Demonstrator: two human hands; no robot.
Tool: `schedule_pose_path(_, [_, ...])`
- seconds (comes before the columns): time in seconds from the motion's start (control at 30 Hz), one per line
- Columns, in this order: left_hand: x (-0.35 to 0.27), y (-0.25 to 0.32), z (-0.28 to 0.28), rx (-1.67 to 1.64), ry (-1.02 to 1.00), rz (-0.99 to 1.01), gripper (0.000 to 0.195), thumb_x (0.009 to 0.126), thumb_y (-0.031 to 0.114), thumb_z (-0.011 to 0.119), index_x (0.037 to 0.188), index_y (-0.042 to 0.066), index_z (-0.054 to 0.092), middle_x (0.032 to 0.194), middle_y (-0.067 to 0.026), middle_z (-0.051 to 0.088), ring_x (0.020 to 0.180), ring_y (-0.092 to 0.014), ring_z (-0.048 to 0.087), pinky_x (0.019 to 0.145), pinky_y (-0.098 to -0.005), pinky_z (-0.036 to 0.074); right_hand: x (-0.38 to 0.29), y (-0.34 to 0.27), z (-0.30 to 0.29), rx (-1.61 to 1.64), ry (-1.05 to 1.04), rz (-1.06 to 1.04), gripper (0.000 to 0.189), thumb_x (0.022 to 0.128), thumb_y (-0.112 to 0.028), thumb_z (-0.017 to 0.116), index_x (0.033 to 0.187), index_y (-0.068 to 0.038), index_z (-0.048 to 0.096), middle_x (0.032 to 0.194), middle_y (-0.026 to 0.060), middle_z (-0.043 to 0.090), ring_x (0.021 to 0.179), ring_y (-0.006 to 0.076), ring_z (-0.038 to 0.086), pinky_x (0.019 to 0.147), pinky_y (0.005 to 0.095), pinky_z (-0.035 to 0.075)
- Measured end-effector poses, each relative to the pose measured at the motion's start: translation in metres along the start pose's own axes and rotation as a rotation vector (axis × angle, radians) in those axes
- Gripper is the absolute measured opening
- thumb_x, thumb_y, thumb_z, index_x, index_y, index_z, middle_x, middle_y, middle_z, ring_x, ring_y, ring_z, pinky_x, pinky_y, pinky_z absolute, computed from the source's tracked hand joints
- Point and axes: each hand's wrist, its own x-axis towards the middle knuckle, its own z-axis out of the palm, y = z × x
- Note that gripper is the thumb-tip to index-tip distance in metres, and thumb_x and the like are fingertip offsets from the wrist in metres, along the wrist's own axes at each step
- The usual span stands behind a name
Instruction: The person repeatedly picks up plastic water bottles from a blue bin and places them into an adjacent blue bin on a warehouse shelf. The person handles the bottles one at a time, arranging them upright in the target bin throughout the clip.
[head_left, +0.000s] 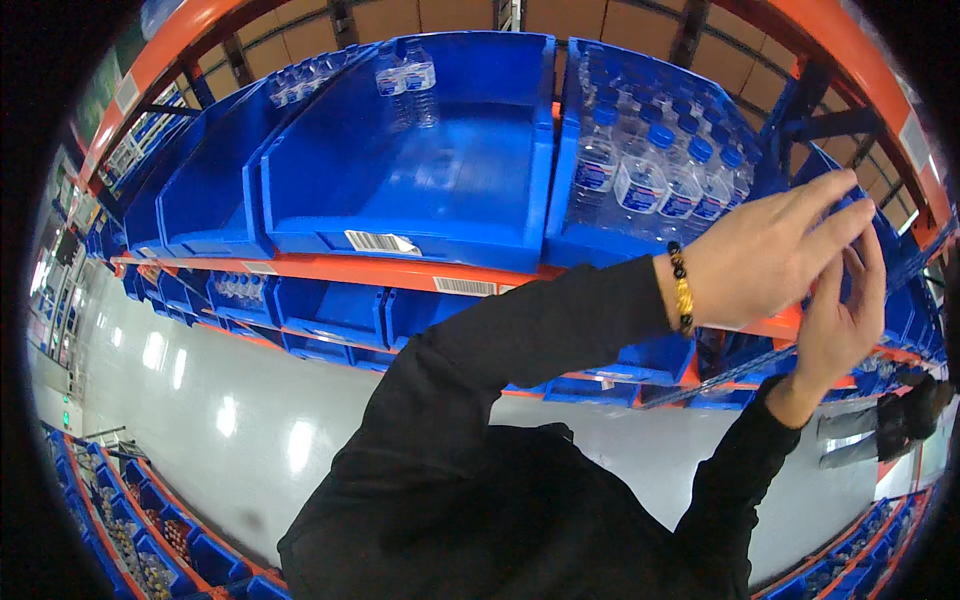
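My left hand (772, 255), with a bead bracelet (680, 289) at its wrist, reaches across to the right with fingers stretched out. Just below it, my right hand (840, 330) is raised with its fingers curving up towards the left fingers. They overlap in view; whether they touch I cannot tell. No object shows in either hand, though the left palm is hidden. Left of the hands, a blue plastic bin (559, 217) holds rows of clear plastic bottles (641, 176) with blue caps. Another blue bin (405, 202) beside it has a few bottles (405, 71) at the back.
An orange rack beam (375, 273) runs under the upper bins. Lower blue bins (330, 304) line the shelf below. The grey floor (225, 405) lies behind me, with more bin racks (150, 517) across the aisle. A person (904, 420) stands at the far right.
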Motion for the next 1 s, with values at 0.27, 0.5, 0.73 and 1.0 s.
schedule_pose_path(0.27, [0.008,0.038,-0.138,0.084,-0.008,-0.102,0.063,0.081,0.012,0.080,0.136,-0.008,0.057,0.131,-0.0283,0.064,0.124,-0.043,0.063,0.107,-0.0458,0.052,0.006,-0.110,0.030,0.312,-0.054,-0.177,0.038,0.095,0.009,0.069,0.132,0.012,0.062,0.131,0.0258,0.068,0.117,0.0304,0.068,0.104,0.0393,0.056])
schedule_pose_path(0.5, [-0.007,0.040,-0.286,0.410,-0.150,-0.188,0.060,0.082,0.014,0.079,0.135,-0.006,0.059,0.128,-0.0249,0.066,0.118,-0.041,0.065,0.101,-0.0451,0.054,0.009,-0.192,0.130,0.374,-0.164,-0.413,0.036,0.090,-0.002,0.077,0.126,-0.002,0.072,0.121,0.0124,0.075,0.106,0.0199,0.072,0.087,0.0300,0.057])
schedule_pose_path(0.73, [-0.020,-0.014,-0.394,0.569,-0.277,-0.283,0.073,0.085,0.018,0.086,0.147,0.002,0.053,0.132,-0.0204,0.068,0.118,-0.034,0.069,0.097,-0.0412,0.058,0.003,-0.247,0.250,0.549,-0.193,-0.292,0.031,0.094,-0.016,0.076,0.125,-0.012,0.074,0.116,0.0110,0.077,0.100,0.0244,0.076,0.083,0.0330,0.061])
schedule_pose_path(1.0, [-0.026,-0.128,-0.460,0.697,-0.474,-0.408,0.069,0.086,0.015,0.079,0.146,0.002,0.048,0.127,-0.0281,0.067,0.116,-0.044,0.067,0.098,-0.0460,0.058,0.018,-0.252,0.383,0.488,-0.285,-0.138,0.037,0.094,-0.021,0.076,0.129,-0.011,0.070,0.116,0.0136,0.077,0.109,0.0260,0.075,0.087,0.0361,0.061])
